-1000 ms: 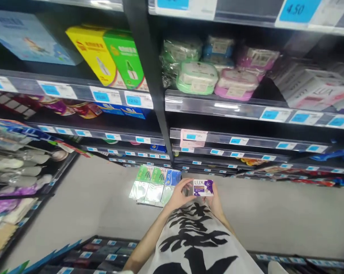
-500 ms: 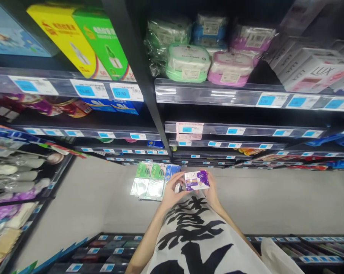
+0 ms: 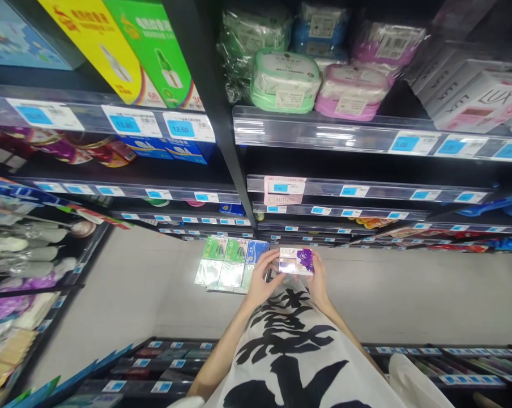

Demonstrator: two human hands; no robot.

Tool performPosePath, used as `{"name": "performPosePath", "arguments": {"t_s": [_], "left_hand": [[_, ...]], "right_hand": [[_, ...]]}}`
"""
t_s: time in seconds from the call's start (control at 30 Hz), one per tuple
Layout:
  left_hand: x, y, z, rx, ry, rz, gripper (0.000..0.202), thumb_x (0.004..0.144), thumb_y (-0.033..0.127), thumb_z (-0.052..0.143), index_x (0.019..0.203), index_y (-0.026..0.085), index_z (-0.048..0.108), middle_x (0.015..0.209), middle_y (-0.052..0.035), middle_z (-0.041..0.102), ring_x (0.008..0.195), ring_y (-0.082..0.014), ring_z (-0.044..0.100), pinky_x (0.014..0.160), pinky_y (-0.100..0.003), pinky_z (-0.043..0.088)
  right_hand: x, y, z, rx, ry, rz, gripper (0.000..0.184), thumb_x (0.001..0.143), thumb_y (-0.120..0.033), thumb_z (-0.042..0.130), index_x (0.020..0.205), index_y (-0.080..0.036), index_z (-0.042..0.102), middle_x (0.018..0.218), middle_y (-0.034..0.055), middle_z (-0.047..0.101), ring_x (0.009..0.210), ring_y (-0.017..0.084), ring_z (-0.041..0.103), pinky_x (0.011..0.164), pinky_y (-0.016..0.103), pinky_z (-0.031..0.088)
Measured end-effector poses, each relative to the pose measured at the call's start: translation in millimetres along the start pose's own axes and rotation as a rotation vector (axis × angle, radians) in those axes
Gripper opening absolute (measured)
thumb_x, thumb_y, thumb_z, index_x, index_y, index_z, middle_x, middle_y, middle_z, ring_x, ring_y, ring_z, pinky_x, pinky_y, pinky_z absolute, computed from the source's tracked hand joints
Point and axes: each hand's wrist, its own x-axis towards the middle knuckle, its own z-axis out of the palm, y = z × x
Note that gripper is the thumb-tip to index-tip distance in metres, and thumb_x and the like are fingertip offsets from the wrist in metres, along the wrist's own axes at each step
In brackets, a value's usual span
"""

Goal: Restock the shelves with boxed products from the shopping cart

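LUX box [image 3: 296, 261], white and purple, is just below and right of the middle of the frame, up off the floor [image 3: 392, 300]. It looks like thin, shiny card, so it should be light, a bit stiff and maybe slippery; a hard squeeze could dent it. The two short ends look best to hold. The left hand [image 3: 262, 279] has its fingers clamped on the left end, the right hand [image 3: 319, 281] on the right. Left of them sit green and blue boxes [image 3: 231, 273].

Glare whitens the wrapped packs [image 3: 231, 274] while shelf recesses [image 3: 366, 161] lie dark and edges stretch.
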Motion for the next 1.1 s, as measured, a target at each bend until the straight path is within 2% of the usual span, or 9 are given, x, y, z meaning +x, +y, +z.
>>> {"name": "performPosePath", "arguments": {"t_s": [0.07, 0.13, 0.23, 0.3, 0.4, 0.53, 0.7, 0.87, 1.1], "left_hand": [[-2.0, 2.2, 3.9, -0.012, -0.024, -0.028, 0.050, 0.095, 0.032, 0.072, 0.143, 0.030, 0.060, 0.154, -0.0143, 0.048, 0.134, -0.0292, 0.055, 0.102, -0.041, 0.054], [-3.9, 3.6, 7.7, -0.046, -0.062, -0.086, 0.065, 0.092, 0.034, 0.075, 0.153, 0.031, 0.050, 0.160, -0.0142, 0.041, 0.145, -0.0320, 0.047, 0.112, -0.046, 0.049], [-5.5, 4.1, 12.9, -0.100, -0.082, -0.179, 0.093, 0.081, 0.037, 0.086, 0.160, 0.029, 0.038, 0.167, -0.0155, 0.032, 0.151, -0.0364, 0.039, 0.121, -0.052, 0.040], [-5.8, 3.8, 15.6, -0.177, -0.049, -0.249, 0.099, 0.078, 0.038, 0.089, 0.160, 0.028, 0.036, 0.166, -0.0157, 0.034, 0.149, -0.0366, 0.041, 0.121, -0.052, 0.039], [-5.8, 4.2, 17.4, -0.379, 0.046, -0.330, 0.092, 0.075, 0.037, 0.090, 0.154, 0.027, 0.045, 0.159, -0.0128, 0.046, 0.140, -0.0327, 0.051, 0.115, -0.044, 0.044], [-6.1, 11.6, 17.2, -0.873, 0.148, -0.465, 0.061, 0.080, 0.055, 0.078, 0.127, 0.018, 0.068, 0.131, -0.0146, 0.067, 0.111, -0.0305, 0.064, 0.087, -0.039, 0.054], [-4.9, 23.4, 13.5, -1.283, 0.228, -0.609, 0.055, 0.088, 0.055, 0.064, 0.128, 0.017, 0.067, 0.124, -0.0161, 0.070, 0.097, -0.0265, 0.067, 0.076, -0.033, 0.050], [-2.9, 20.3, 7.2, -1.286, 0.260, -0.593, 0.060, 0.088, 0.057, 0.064, 0.132, 0.017, 0.064, 0.127, -0.0171, 0.068, 0.101, -0.0260, 0.066, 0.077, -0.031, 0.048], [-3.4, 14.7, 6.6, -0.962, 0.187, -0.553, 0.077, 0.089, 0.076, 0.045, 0.136, 0.018, 0.061, 0.135, -0.0183, 0.065, 0.112, -0.0296, 0.063, 0.084, -0.038, 0.048]], "right_hand": [[-1.1, 0.5, -1.8, -0.028, -0.016, -0.019, 0.043, 0.095, -0.058, 0.061, 0.122, -0.025, 0.061, 0.090, 0.0033, 0.074, 0.055, 0.016, 0.063, 0.047, 0.030, 0.053], [-3.2, -1.1, -2.4, -0.092, -0.037, -0.029, 0.043, 0.096, -0.057, 0.061, 0.126, -0.027, 0.058, 0.097, 0.0043, 0.074, 0.057, 0.016, 0.064, 0.048, 0.030, 0.053], [-7.8, -5.4, -0.6, -0.220, -0.074, -0.061, 0.044, 0.091, -0.053, 0.071, 0.124, -0.027, 0.058, 0.109, 0.0059, 0.071, 0.068, 0.016, 0.067, 0.053, 0.028, 0.056], [-10.9, -7.0, 1.2, -0.275, -0.115, -0.078, 0.046, 0.087, -0.048, 0.077, 0.124, -0.028, 0.058, 0.117, 0.0064, 0.068, 0.079, 0.017, 0.068, 0.057, 0.027, 0.059], [-13.1, -5.4, 1.4, -0.270, -0.209, -0.076, 0.048, 0.086, -0.045, 0.080, 0.125, -0.030, 0.058, 0.124, 0.0063, 0.065, 0.079, 0.016, 0.069, 0.059, 0.028, 0.060], [-10.8, -0.2, -2.2, -0.137, -0.286, -0.057, 0.030, 0.099, -0.049, 0.061, 0.121, -0.028, 0.060, 0.103, 0.0047, 0.074, 0.068, 0.017, 0.069, 0.059, 0.031, 0.058], [-7.9, 1.4, -2.7, -0.120, -0.260, -0.025, 0.024, 0.099, -0.046, 0.061, 0.104, -0.023, 0.068, 0.087, 0.0047, 0.076, 0.065, 0.017, 0.069, 0.059, 0.030, 0.054], [-9.5, -1.1, 1.4, -0.150, -0.244, 0.001, 0.025, 0.096, -0.047, 0.066, 0.098, -0.022, 0.069, 0.083, 0.0038, 0.076, 0.064, 0.017, 0.068, 0.060, 0.030, 0.052], [-12.1, -5.7, 5.1, -0.172, -0.240, 0.018, 0.025, 0.095, -0.047, 0.067, 0.096, -0.022, 0.071, 0.084, 0.0040, 0.076, 0.064, 0.017, 0.068, 0.061, 0.030, 0.051]]}}
